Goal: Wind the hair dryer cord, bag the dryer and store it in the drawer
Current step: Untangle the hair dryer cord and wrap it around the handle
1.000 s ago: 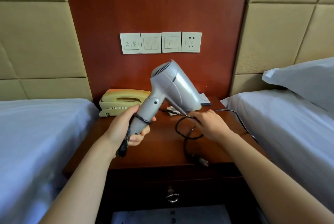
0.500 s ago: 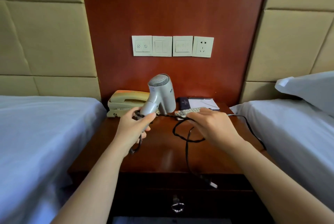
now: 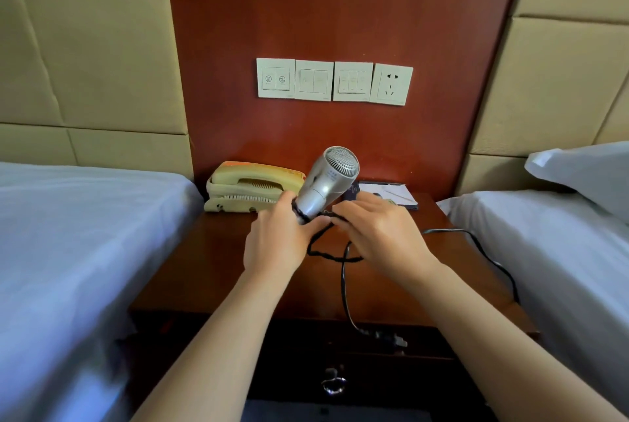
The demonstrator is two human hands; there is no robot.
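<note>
Both grips work the silver hair dryer (image 3: 328, 183) and its black cord (image 3: 344, 285) above the nightstand tabletop (image 3: 211, 268).
My left grip (image 3: 275, 244) is wrapped round the dryer's handle, with a few turns of cord under its fingers. The grilled end tilts up and to the right over the back of the tabletop, just beside the beige telephone (image 3: 252, 187) in the back left corner. My right grip (image 3: 377, 231) holds the cord close to the handle. A loop sags from it toward the tabletop's middle. One strand runs over the front edge, its plug (image 3: 391, 340) dangling before the drawer (image 3: 374, 377), and another arcs off the right edge.
</note>
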